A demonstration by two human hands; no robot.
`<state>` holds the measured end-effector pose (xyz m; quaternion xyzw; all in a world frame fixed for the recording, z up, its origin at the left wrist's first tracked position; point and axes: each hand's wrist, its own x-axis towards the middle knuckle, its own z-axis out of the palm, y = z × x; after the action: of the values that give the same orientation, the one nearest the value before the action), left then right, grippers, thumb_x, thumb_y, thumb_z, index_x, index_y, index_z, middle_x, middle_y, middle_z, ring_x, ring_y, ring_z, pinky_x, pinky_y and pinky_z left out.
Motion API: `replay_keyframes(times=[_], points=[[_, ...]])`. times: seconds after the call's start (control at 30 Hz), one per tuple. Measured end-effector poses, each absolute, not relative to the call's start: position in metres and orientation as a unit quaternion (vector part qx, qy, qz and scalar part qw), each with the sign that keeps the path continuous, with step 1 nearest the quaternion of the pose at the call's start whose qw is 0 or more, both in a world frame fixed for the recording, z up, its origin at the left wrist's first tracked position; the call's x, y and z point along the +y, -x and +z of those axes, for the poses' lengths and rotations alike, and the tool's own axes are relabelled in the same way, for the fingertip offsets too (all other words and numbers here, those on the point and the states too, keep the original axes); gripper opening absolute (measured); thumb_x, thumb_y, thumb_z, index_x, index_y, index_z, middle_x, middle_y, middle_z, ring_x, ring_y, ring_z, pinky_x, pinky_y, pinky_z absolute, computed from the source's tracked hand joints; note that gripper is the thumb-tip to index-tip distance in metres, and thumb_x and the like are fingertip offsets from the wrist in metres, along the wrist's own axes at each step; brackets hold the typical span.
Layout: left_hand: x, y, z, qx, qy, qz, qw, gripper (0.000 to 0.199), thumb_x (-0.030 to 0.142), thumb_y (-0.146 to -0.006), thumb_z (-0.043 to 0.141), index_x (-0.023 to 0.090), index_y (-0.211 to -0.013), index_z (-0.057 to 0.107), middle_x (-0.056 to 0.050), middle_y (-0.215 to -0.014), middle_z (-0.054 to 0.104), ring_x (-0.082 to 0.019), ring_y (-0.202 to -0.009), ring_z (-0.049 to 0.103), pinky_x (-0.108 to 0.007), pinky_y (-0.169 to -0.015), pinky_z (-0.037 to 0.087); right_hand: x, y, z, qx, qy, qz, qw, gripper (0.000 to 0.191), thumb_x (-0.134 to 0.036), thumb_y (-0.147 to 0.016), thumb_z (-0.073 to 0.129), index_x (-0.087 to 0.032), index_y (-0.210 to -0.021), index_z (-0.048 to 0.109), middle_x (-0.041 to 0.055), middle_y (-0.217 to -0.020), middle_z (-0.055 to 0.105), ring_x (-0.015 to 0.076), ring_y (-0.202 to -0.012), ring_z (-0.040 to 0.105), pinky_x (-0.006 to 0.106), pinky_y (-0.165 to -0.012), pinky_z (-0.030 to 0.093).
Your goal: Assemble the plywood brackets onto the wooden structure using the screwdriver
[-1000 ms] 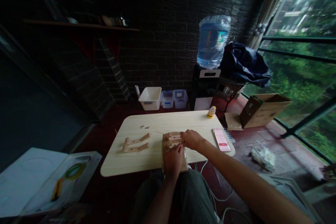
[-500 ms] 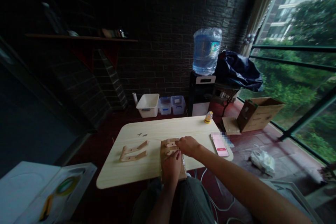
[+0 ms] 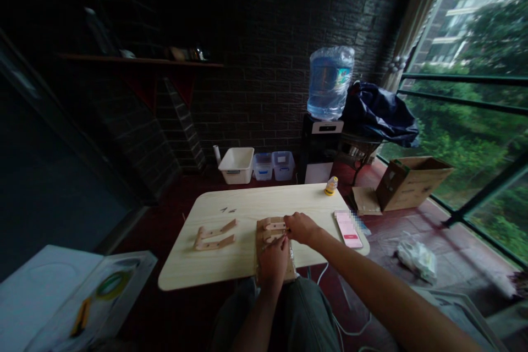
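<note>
A brown board or flat pack (image 3: 289,270), with clear plastic along its edge, lies at the table's front edge and reaches over my lap. On it rest two pale wooden pieces; the farther wooden piece (image 3: 275,226) shows a dark hole. My right hand (image 3: 303,227) is closed at that piece's right end. Just in front, my left hand (image 3: 273,263) is closed at the nearer wooden piece (image 3: 270,238), fingertips close to the right hand's. What the fingertips pinch is partly hidden. An assembled wooden frame with two arms (image 3: 215,235) lies to the left.
Small dark pieces (image 3: 227,210) lie on the light wooden table (image 3: 185,269). A yellow-capped bottle (image 3: 330,186) and a phone (image 3: 348,230) are at its right side. An open case (image 3: 103,291) with a yellow-handled tool stands lower left. Plastic bins (image 3: 237,168) stand behind.
The whole view has shifted slightly, so things sit a little farther right. Both hands stay closed at the wooden pieces, with little visible movement.
</note>
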<state>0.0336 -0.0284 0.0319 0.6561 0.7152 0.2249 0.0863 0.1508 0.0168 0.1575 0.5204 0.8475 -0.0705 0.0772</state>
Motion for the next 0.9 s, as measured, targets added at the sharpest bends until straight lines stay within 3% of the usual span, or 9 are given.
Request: replay_keyframes(times=[0.13,0.33,0.63,0.9], points=[[-0.031,-0.031,0.031,0.705,-0.664,0.217,0.125,0.037,0.036,-0.099,0.045,0.025,-0.110,0.079,-0.007,-0.103,0.080,-0.021,-0.090,0.075,-0.028,-0.080,0.053,0.015,-0.148,0.157,0.847,-0.521,-0.072,0.077,0.037,-0.031,-0.089,0.066,-0.013,-0.122,0.067,0.0196,-0.116,0.074,0.0300,-0.108,0.072,0.036,-0.087,0.055],[-0.037,-0.031,0.037,0.711,-0.653,0.237,0.108,0.031,0.037,-0.098,0.050,0.030,-0.108,0.080,-0.004,-0.099,0.081,-0.020,-0.084,0.075,-0.028,-0.074,0.053,0.010,-0.143,0.166,0.858,-0.503,-0.063,0.083,0.037,-0.031,-0.089,0.067,-0.012,-0.121,0.067,0.0206,-0.115,0.074,0.0306,-0.107,0.072,0.036,-0.086,0.056],[-0.034,-0.031,0.041,0.708,-0.653,0.240,0.122,0.034,0.034,-0.100,0.049,0.029,-0.113,0.079,-0.006,-0.105,0.080,-0.020,-0.092,0.075,-0.030,-0.084,0.053,0.018,-0.146,0.163,0.863,-0.491,-0.078,0.088,0.036,-0.029,-0.086,0.068,-0.014,-0.119,0.069,0.0193,-0.113,0.076,0.0301,-0.106,0.073,0.035,-0.086,0.055],[-0.030,-0.032,0.035,0.717,-0.649,0.215,0.137,0.032,0.036,-0.100,0.051,0.029,-0.118,0.077,-0.006,-0.107,0.080,-0.018,-0.090,0.075,-0.026,-0.076,0.051,0.027,-0.157,0.146,0.876,-0.467,-0.099,0.067,0.036,-0.029,-0.089,0.066,-0.013,-0.121,0.066,0.0185,-0.113,0.075,0.0289,-0.107,0.072,0.032,-0.085,0.053]])
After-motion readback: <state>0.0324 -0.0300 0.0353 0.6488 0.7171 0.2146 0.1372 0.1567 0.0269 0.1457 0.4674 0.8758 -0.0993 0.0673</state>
